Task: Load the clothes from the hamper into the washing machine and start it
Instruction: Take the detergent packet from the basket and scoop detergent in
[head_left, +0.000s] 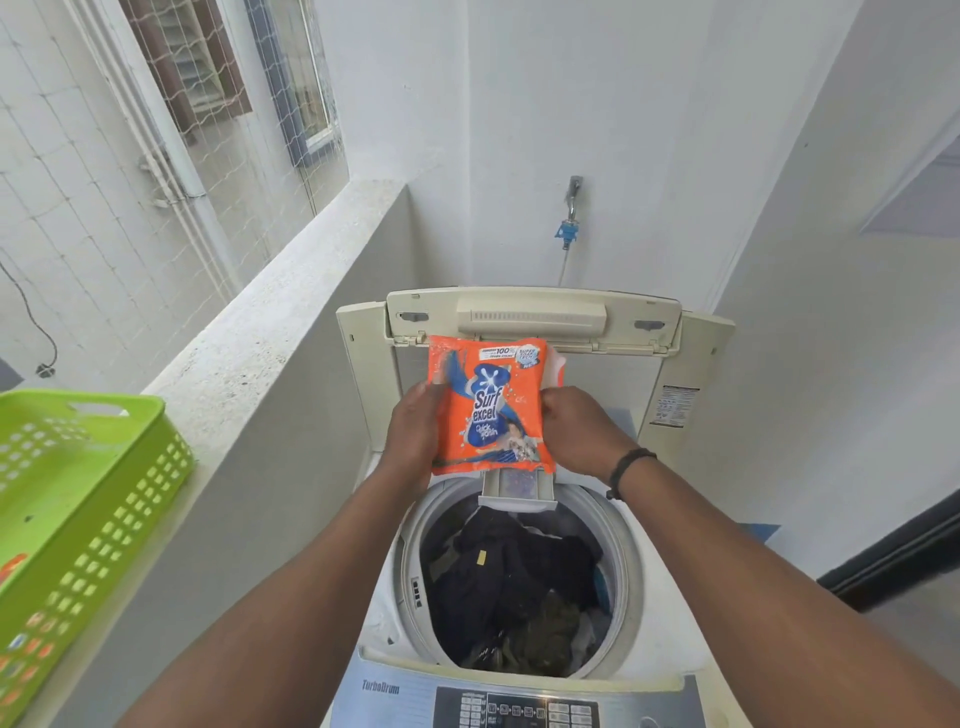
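Head view: washing machine (524, 519) with its lid (535, 317) up, used here as the landmark. Clothes (514, 582), mostly dark, sit inside the drum; that part of the loading looks done. Green hamper (93, 499) rests on the ledge (249, 374) left of the machine; little of its inside shows, only some small orange bits at its near end, so whether any garment is left cannot be told.

Detergent drawer (519, 488) is pulled out at the back rim of the drum, with speckled powder visible in it. Just above the drawer, both hands hold an orange detergent packet (488, 405) upright. Left hand (415, 431) grips the packet's left edge, fingers curled behind it. Right hand (576, 426) pinches the packet's right edge, fingers closed on it.

Judged stage: detergent dosing, late in the task. Whether more powder goes in cannot be told. Left to do: push the drawer in, put the packet aside, shut the lid, then press start on the control panel (519, 706) at the front edge of the machine. Tap (571, 208) on the wall behind the machine, hose attached; open or not cannot be told.
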